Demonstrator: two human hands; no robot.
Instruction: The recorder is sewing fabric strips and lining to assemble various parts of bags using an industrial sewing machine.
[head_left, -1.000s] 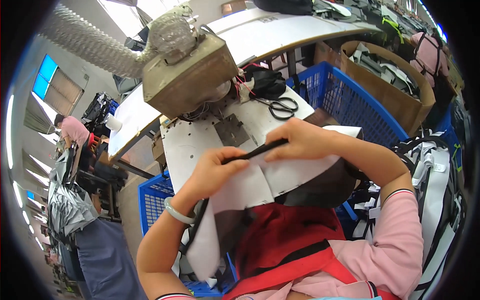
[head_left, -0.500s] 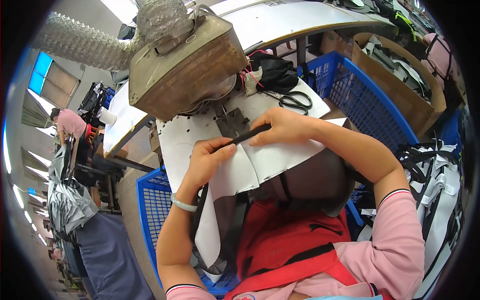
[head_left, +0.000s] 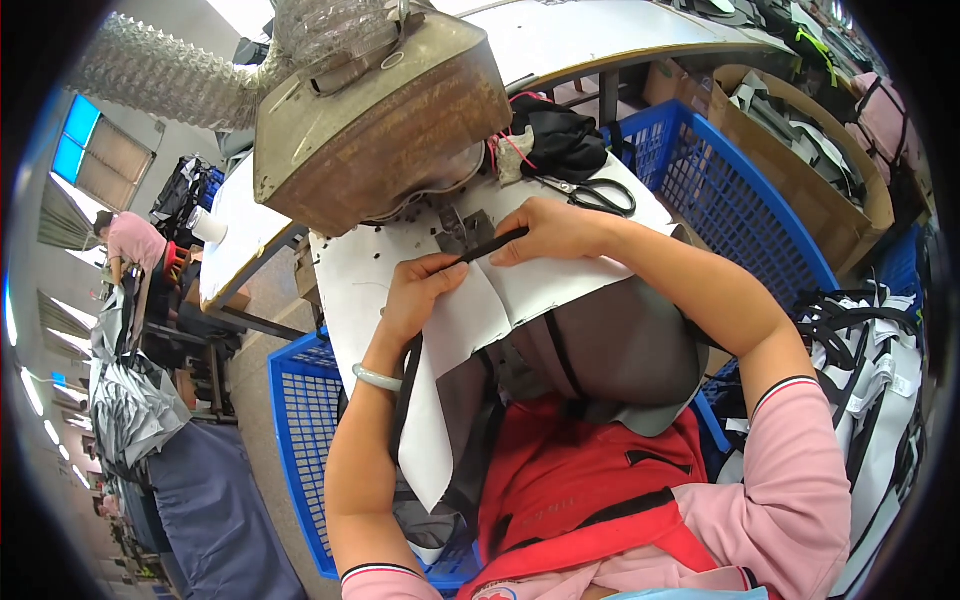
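Both hands grip a narrow black strip [head_left: 497, 243] stretched between them along the edge of a white sheet of material [head_left: 474, 318]. My left hand [head_left: 418, 290] pinches its left part between thumb and fingers. At its right end, my right hand [head_left: 560, 232] closes on the strip. Just beyond them is the small metal plate [head_left: 462, 233] of a machine with a rusty metal hood [head_left: 390, 140]. The white sheet lies over the worktop's near edge, and a white flap [head_left: 427, 455] hangs beside my left forearm. Dark fabric hangs below the sheet over my lap.
Black-handled scissors [head_left: 603, 197] and a black cloth bundle [head_left: 560, 140] lie on the worktop at the right. Blue plastic baskets [head_left: 745, 195] flank me. A cardboard box [head_left: 858, 210] of grey pieces stands at far right. Another person [head_left: 140, 245] bends at far left.
Both hands have moved slightly away from me with the strip, closer to the metal plate. The sheet has shifted with them, and the view has moved a little.
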